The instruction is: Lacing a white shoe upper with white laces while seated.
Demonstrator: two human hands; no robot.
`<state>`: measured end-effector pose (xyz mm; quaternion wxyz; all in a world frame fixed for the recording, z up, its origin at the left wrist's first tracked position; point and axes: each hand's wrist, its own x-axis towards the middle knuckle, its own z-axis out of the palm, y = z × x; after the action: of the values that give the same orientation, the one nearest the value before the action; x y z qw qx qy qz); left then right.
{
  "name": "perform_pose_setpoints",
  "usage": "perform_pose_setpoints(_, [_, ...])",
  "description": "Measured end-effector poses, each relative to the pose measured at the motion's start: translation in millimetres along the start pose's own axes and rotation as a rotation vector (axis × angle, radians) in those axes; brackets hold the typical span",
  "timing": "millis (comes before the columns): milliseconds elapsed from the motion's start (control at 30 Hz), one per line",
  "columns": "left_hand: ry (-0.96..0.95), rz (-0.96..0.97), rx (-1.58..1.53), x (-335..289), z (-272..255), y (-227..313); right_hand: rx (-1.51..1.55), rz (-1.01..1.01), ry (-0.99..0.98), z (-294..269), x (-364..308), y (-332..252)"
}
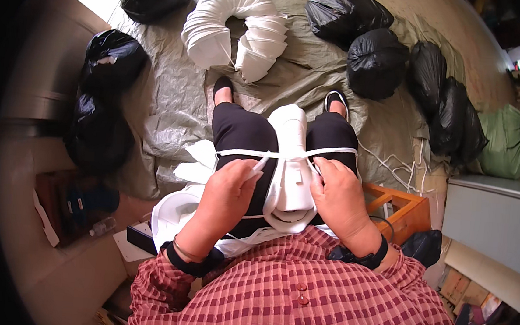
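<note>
A bundle of white, soft-looking sheet pieces [289, 128] rests on my lap between my thighs. A flat white tie [334, 150] crosses it at the middle, drawn in so the bundle narrows there. My left hand [232, 188] is closed on one end of the tie, left of the bundle. On the other side, my right hand [341, 198] pinches the tie close against the bundle, its fingertips partly hidden. Loose white pieces [177, 211] lie by my left forearm, with more white strips across my lap.
A curved stack of white pieces [256, 15] lies on the grey-green tarp [179, 107]. Black bags [376, 63] stand around it on both sides. At right are a green sack [504, 142], a wooden stool [414, 211] and white cord [397, 167]. A clear bottle [103, 226] lies at left.
</note>
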<state>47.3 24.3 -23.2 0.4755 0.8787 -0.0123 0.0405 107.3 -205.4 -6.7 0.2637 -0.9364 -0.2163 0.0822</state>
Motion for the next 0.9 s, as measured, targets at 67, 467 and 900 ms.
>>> perform_pose_setpoints(67, [-0.046,0.026,0.123,-1.2,-0.5,2.8,0.026,0.031,0.021,0.9,1.4,-0.3])
perform_pose_setpoints(467, [-0.146,-0.078,0.217,15.2,-1.1,6.8,-0.053,-0.203,0.182,-3.3,13.9,-19.9])
perform_pose_setpoints(900, [-0.136,-0.059,0.077,-15.5,24.1,12.4,0.028,-0.409,0.071,8.5,-0.5,-0.8])
